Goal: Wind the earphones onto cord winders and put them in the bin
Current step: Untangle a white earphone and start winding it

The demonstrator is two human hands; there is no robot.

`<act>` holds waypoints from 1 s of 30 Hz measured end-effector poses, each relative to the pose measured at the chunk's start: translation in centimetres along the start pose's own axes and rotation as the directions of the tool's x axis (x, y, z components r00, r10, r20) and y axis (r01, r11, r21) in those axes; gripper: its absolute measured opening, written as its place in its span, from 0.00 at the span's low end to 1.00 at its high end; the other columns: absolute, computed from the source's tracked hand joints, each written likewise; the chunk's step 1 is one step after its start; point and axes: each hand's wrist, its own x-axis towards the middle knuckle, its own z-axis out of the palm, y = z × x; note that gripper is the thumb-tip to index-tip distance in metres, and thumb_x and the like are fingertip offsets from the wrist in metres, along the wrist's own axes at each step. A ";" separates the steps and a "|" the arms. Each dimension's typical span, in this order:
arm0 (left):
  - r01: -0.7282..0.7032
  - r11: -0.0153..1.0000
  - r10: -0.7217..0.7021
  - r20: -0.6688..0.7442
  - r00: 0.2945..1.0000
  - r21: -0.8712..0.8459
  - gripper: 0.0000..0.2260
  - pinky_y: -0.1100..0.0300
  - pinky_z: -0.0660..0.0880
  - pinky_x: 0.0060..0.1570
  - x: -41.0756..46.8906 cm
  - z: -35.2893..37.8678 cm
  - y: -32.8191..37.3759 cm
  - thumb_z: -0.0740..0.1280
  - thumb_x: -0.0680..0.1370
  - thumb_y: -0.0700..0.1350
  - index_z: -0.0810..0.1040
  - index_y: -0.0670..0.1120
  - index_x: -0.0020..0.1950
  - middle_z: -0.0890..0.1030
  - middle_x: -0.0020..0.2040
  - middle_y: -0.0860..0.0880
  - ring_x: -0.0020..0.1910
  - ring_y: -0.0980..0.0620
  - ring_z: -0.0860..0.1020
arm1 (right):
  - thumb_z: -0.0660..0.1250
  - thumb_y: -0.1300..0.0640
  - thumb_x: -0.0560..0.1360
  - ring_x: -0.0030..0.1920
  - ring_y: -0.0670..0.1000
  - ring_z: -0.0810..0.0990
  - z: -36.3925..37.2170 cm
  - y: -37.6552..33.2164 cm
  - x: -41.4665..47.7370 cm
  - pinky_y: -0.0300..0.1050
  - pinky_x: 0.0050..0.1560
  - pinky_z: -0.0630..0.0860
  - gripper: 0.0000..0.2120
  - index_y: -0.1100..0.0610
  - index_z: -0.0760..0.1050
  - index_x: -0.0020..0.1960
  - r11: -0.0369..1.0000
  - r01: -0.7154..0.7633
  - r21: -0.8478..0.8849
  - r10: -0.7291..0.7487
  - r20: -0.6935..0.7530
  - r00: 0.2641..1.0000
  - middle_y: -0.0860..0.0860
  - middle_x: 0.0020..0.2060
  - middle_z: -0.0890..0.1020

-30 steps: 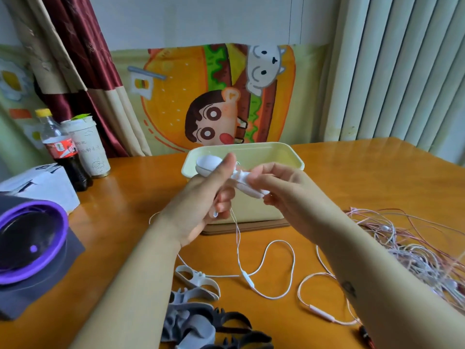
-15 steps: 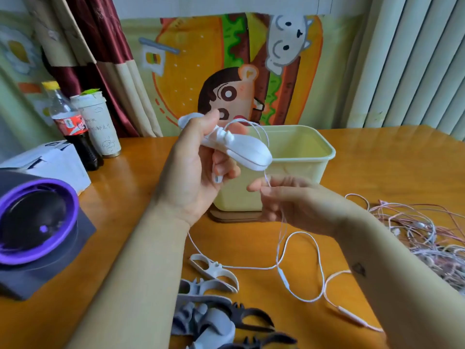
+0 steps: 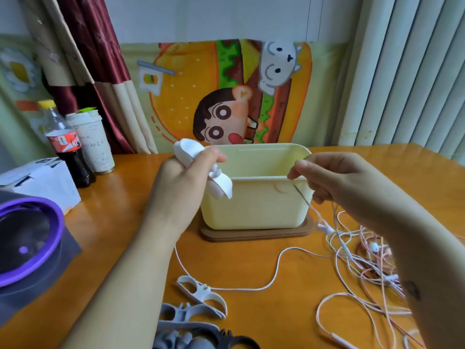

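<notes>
Gripping a white cord winder [image 3: 221,185] in curled fingers [image 3: 214,157], the left hand [image 3: 181,190] holds it just in front of the pale yellow bin [image 3: 264,197]. The right hand [image 3: 337,177] pinches a thin earphone cord [image 3: 303,197] at the bin's near corner. The cord looks light, limp and quick to snag, so it is probably best fed taut and close to the winder's notch. Its slack trails into a tangle of pink and white earphones [image 3: 364,263] and lies against a spare white winder [image 3: 201,295] beside grey winders [image 3: 186,316]. Either could catch it. A cola bottle [image 3: 68,149] and paper cup [image 3: 94,144] stand well apart.
</notes>
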 end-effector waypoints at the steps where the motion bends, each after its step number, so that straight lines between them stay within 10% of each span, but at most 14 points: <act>1: 0.028 0.997 -0.030 -0.022 0.999 -0.076 0.12 0.61 0.68 0.31 0.0 0.2 -0.1 0.67 0.73 0.55 0.83 0.49 0.37 0.75 0.25 0.57 0.26 0.57 0.71 | 0.63 0.46 0.75 0.27 0.44 0.69 0.0 -0.2 -0.2 0.39 0.34 0.74 0.14 0.54 0.82 0.40 0.997 0.011 -0.073 -0.011 0.010 1.000 0.47 0.25 0.68; 6: 0.262 0.848 -0.246 0.097 0.964 -0.460 0.08 0.66 0.69 0.26 -0.3 1.9 -0.7 0.69 0.77 0.48 0.78 0.47 0.39 0.75 0.31 0.52 0.25 0.58 0.69 | 0.62 0.50 0.77 0.26 0.43 0.75 0.2 -1.3 -0.9 0.44 0.39 0.81 0.13 0.53 0.81 0.41 0.979 0.002 -0.202 0.016 0.090 0.996 0.45 0.24 0.73; 12: 0.407 0.712 -0.274 0.307 0.911 -0.572 0.03 0.64 0.79 0.33 -0.9 3.2 -1.2 0.68 0.77 0.44 0.78 0.46 0.45 0.82 0.38 0.49 0.31 0.56 0.80 | 0.64 0.45 0.74 0.26 0.45 0.69 0.6 -1.9 -1.4 0.38 0.28 0.65 0.11 0.49 0.81 0.40 0.930 0.089 -0.358 -0.052 0.111 0.993 0.47 0.24 0.72; 19: 0.318 0.895 -0.194 0.370 0.909 -0.312 0.14 0.67 0.73 0.33 -1.6 3.7 -1.8 0.73 0.60 0.57 0.85 0.50 0.40 0.83 0.39 0.52 0.35 0.58 0.80 | 0.65 0.47 0.74 0.25 0.44 0.66 1.2 -1.9 -1.5 0.35 0.26 0.62 0.09 0.49 0.81 0.41 0.907 0.178 -0.382 -0.158 0.086 0.984 0.46 0.23 0.70; 30: 0.169 0.928 0.018 0.494 0.870 -0.333 0.17 0.61 0.79 0.43 -2.3 3.6 -0.9 0.70 0.68 0.52 0.79 0.52 0.55 0.86 0.45 0.46 0.45 0.47 0.85 | 0.67 0.49 0.73 0.27 0.45 0.68 1.1 -1.7 -1.3 0.36 0.26 0.64 0.07 0.51 0.81 0.41 0.909 0.217 -0.355 -0.252 -0.054 0.966 0.47 0.25 0.74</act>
